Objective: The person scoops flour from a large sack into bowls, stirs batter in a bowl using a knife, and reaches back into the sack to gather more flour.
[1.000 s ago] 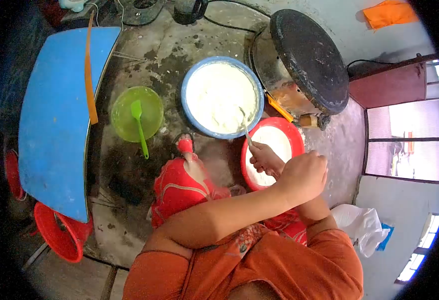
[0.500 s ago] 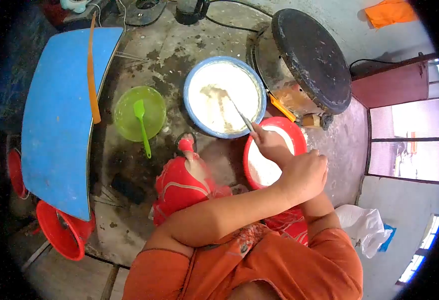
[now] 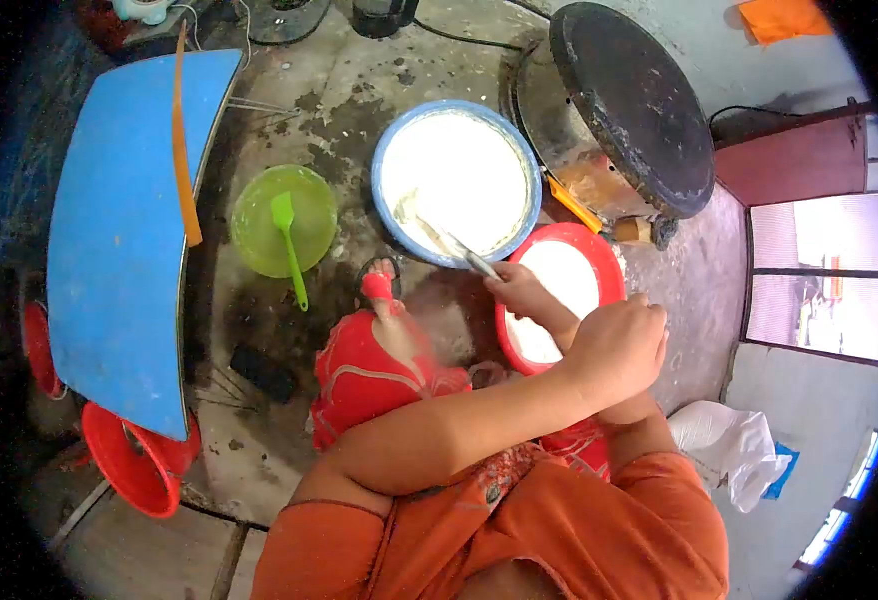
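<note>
My right hand (image 3: 522, 290) is closed round the handle of a long metal utensil (image 3: 477, 262). Its far end dips into white batter (image 3: 459, 170) inside a blue basin (image 3: 387, 215), so its head is hidden. My left arm crosses over my right forearm. Its hand (image 3: 621, 343) is curled into a loose fist above that forearm, with nothing visible in it. Beneath my right wrist, a red basin (image 3: 614, 270) holds a white substance (image 3: 564, 280).
A round dark-topped stove (image 3: 639, 105) stands beside the blue basin, with an orange-handled tool (image 3: 574, 205) against it. On the left are a green bowl (image 3: 249, 250) with a green spatula (image 3: 284, 215), a blue board (image 3: 119, 240) bearing a wooden strip (image 3: 184, 150), and a red bucket (image 3: 109, 455).
The metal utensil has swung toward the basin's near left side, and my right hand has moved slightly left and down. The whole view has shifted a little.
</note>
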The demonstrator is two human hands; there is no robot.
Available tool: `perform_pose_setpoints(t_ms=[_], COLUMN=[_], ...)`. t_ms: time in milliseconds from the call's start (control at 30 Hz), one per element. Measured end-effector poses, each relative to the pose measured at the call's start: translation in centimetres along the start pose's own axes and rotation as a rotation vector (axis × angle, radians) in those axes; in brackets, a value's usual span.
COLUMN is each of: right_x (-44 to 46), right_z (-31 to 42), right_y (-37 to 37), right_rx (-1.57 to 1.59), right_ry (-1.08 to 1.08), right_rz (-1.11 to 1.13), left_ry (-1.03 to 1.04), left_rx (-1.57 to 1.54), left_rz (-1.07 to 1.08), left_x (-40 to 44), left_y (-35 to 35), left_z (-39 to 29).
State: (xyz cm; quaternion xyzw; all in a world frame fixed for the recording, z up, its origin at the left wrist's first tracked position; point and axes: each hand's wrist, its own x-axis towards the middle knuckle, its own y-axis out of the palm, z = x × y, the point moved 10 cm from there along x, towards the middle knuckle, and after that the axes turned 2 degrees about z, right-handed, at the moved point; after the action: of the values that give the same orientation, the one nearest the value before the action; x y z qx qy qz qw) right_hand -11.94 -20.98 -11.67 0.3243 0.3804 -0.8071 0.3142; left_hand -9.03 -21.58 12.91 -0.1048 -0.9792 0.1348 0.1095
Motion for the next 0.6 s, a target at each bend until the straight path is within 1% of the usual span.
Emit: perform_pose_setpoints(t_ms=[33,100,167,233,267,300,367,433,467,500,567,600], right_x=[-1.2,-0.6,-2.4,-2.2,-1.8,-1.8,-1.8,-0.8,-0.1,0.5,0.5,-1.4], right_z=[-0.3,-1.1,-1.2,-1.5,-1.0,-1.7,0.0,1.5,1.9,2.5,4.9,7.4], right_y=[-1.0,-3.6,-5.7,-7.8,-8.5,-10.5,-12.6,-14.0,-14.7,-15.1,-15.4,-14.1], right_rx=[-0.06,-0.385,-0.527,-0.729,-0.789,-0.838,-1.075,-1.277,-1.393,-1.394,-1.534,-1.571], right_ry=[0.034,-0.226,0.014,-0.085,-0.21,-0.172,-0.149,-0.192,-0.109,-0.109,-0.224,-0.529], right_rz=[0.041,-0.098,-0.053,-0.105,-0.133,-0.24,-0.332,-0.377,-0.366,-0.366,-0.474,-0.617], left_ry=[0.0,-0.003,0.014,0.054,0.04,0.039,0.012,0.033,0.018,0.003,0.0,-0.002], left_rx=[-0.001,0.001,0.02,-0.008,-0.019,-0.021,-0.029,-0.029,-0.016,-0.004,-0.012,-0.019], left_rz=[0.002,0.016,-0.009,-0.048,-0.022,-0.019,0.001,0.002,0.012,0.023,0.027,0.03], left_x=[0.0,0.1,0.0,0.0,0.0,0.0,0.0,0.0,0.0,0.0,0.2,0.2], left_y=[0.0,0.2,0.3,-0.1,-0.1,-0.1,0.0,-0.2,-0.1,0.0,-0.1,-0.1], left_z=[0.0,0.1,0.0,-0.3,-0.4,-0.4,-0.2,-0.3,-0.2,-0.1,-0.2,-0.1])
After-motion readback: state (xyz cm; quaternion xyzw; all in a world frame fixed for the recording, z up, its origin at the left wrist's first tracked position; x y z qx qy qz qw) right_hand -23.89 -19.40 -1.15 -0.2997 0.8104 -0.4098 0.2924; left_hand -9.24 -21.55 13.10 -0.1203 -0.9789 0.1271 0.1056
